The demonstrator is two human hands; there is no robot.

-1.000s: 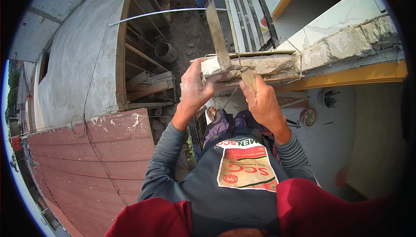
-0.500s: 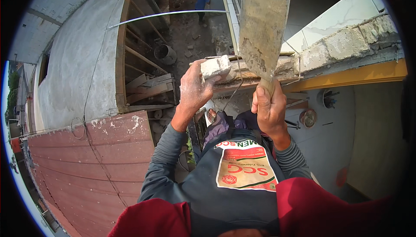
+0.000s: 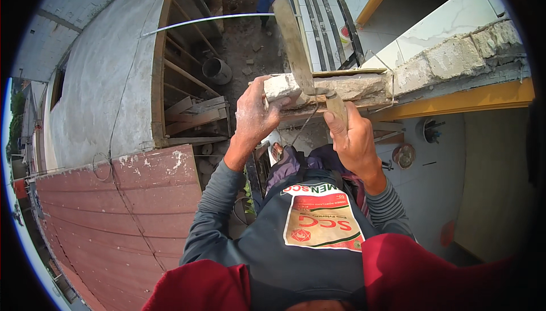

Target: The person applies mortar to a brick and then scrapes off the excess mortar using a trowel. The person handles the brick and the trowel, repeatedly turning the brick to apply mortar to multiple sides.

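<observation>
My left hand (image 3: 253,113), dusted with white powder, is closed around a small pale block (image 3: 281,86) at the left end of a rough masonry ledge (image 3: 361,86). In my right hand (image 3: 358,147) is a trowel (image 3: 293,41), gripped by its wooden handle. Its long, mortar-stained blade points up and to the left, turned nearly edge-on. The lower part of the blade stands against the right end of the block, or just in front of it; I cannot tell whether they touch. A thin bent metal rod (image 3: 307,124) hangs below the ledge.
Pale blocks (image 3: 455,59) continue along the ledge to the right, above a yellow beam (image 3: 455,102). Far below are a bucket (image 3: 217,71) and a person in blue (image 3: 265,3). A thin white pipe (image 3: 199,22) crosses the gap. A reddish roof (image 3: 119,203) lies at left.
The trowel has swung down and left, from its blade facing flat and raised to edge-on beside the block. My right hand has turned with it; my left hand stays on the block.
</observation>
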